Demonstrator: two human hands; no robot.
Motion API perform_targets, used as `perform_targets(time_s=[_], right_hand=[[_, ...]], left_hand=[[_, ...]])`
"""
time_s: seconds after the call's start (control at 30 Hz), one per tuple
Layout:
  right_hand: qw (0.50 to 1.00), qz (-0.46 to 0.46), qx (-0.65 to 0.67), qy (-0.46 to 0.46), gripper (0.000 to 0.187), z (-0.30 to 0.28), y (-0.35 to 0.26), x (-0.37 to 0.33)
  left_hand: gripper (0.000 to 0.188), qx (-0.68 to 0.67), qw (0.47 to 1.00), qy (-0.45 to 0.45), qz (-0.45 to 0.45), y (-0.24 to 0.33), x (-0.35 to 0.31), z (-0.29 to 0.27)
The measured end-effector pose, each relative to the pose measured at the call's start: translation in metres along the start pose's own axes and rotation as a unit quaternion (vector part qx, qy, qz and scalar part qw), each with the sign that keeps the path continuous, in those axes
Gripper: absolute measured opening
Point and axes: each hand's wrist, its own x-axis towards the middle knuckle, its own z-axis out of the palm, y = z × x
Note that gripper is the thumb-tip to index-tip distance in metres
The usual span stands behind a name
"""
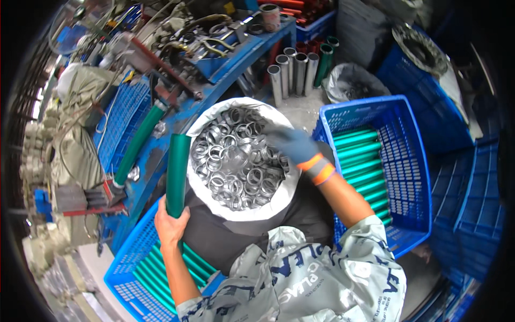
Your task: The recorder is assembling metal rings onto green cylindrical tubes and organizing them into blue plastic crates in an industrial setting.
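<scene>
My bare left hand (171,221) is closed around the lower end of a green metal tube (177,172), which stands nearly upright at the left side of a white-lined bucket (242,216). Many loose silvery metal rings (229,185) fill the bucket. Over its right rim is my right hand (292,145), in a blue-grey glove with an orange cuff. Its fingers are smeared by motion, so their grip is hidden. At the right stands a blue basket (414,161) with green tubes (360,161) stacked in it.
Another green tube (140,140) sits between holders of a fixture on the blue workbench (161,155). A second blue crate (120,276) with green tubes is by my left forearm. Silver and coloured tubes (292,72) stand upright beyond the bucket, beside a plastic-lined container (357,83).
</scene>
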Motion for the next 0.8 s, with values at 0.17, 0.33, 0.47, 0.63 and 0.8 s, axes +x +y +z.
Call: perform_targets(time_s=[0.17,0.33,0.47,0.63,0.8], right_hand=[[0.812,-0.051,-0.439,-0.381,0.035,0.13,0.007,-0.031],[0.95,-0.015,-0.185,-0.25,0.02,0.158,0.021,-0.052],[0.861,0.261,0.387,-0.204,0.03,0.143,-0.029,-0.066],[0.862,0.157,0.425,-0.228,0.016,0.146,-0.062,-0.087],[0.894,0.136,0.369,-0.215,0.068,0.153,-0.111,-0.09]], left_hand=[[0.072,-0.027,0.996,-0.003,-0.085,-0.034,-0.076,-0.045],[0.063,-0.026,0.994,-0.06,-0.086,-0.052,-0.104,-0.068],[0.063,-0.03,0.998,-0.062,-0.001,-0.048,-0.107,-0.087],[0.062,-0.018,0.993,-0.109,0.039,-0.037,-0.1,-0.098],[0.062,-0.012,0.991,-0.123,0.041,-0.039,-0.103,-0.101]])
